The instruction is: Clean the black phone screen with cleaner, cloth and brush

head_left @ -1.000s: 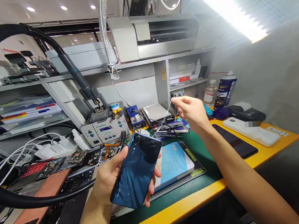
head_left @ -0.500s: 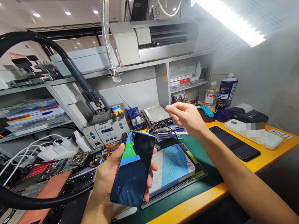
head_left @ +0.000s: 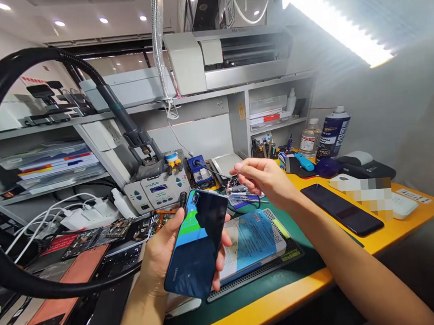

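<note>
A glossy dark-blue smartphone (head_left: 195, 253) is held tilted in my left hand (head_left: 163, 245), its back with the camera and the HUAWEI lettering facing me. My left thumb presses one edge and the fingers wrap round the other. My right hand (head_left: 260, 177) is raised above and to the right of the phone, apart from it. Its thumb and forefinger are pinched together; what they hold, if anything, is too small to make out. Below, a blue-and-white box (head_left: 252, 244) lies on a perforated grey mat (head_left: 240, 287), partly behind the phone.
A black phone (head_left: 342, 208) and a white device (head_left: 375, 196) lie on the orange worktop. Spray can (head_left: 332, 134) and clear bottle (head_left: 308, 139) stand behind. To the left are circuit boards (head_left: 85, 241), a grey rework station (head_left: 159, 189) and a thick black hose (head_left: 12, 60) curving across.
My right hand has moved slightly down and left, closer to the phone's top edge. The view has shifted a little left. My left hand still holds the phone.
</note>
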Tool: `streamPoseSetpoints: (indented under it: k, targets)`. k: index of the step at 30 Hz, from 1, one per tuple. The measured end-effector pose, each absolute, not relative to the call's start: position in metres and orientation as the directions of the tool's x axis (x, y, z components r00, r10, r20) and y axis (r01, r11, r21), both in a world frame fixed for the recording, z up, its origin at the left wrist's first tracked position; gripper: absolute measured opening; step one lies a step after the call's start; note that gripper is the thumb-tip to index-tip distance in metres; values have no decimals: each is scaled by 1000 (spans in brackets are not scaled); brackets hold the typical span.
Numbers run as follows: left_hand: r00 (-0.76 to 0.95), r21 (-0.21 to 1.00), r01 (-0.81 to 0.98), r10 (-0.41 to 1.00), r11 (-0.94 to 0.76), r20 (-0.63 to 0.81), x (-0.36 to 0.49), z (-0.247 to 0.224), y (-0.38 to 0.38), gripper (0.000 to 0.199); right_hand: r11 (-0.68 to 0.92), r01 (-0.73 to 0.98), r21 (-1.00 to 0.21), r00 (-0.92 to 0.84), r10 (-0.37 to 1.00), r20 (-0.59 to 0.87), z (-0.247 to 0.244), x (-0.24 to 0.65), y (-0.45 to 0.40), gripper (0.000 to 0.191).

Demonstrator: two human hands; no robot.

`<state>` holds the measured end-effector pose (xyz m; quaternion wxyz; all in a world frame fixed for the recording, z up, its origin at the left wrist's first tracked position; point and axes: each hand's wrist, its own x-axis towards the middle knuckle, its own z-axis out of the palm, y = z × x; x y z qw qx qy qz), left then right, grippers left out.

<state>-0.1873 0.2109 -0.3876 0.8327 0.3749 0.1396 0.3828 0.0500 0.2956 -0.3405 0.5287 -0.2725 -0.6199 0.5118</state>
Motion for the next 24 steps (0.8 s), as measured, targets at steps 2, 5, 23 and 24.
streamPoseSetpoints:
  k: [2, 5, 23, 24]
  targets:
    - [672, 724, -542, 738, 427, 67, -186, -387, 211, 65, 315, -225, -922, -307, 875, 374, -341, 49, 295, 36]
    - [676, 726, -540, 733, 426, 72, -184, -387, 211, 62, 281, -258, -924, -328, 875, 358, -341, 47, 293, 35]
    - [642, 546, -722, 705, 425, 302, -188, -404, 236, 61, 220, -428, -877, -36, 965, 260, -342, 45, 296, 34]
    - [650, 525, -730, 682, 438, 335, -187, -405, 236, 65, 233, -429, -873, -18, 964, 266, -343, 44, 296, 34]
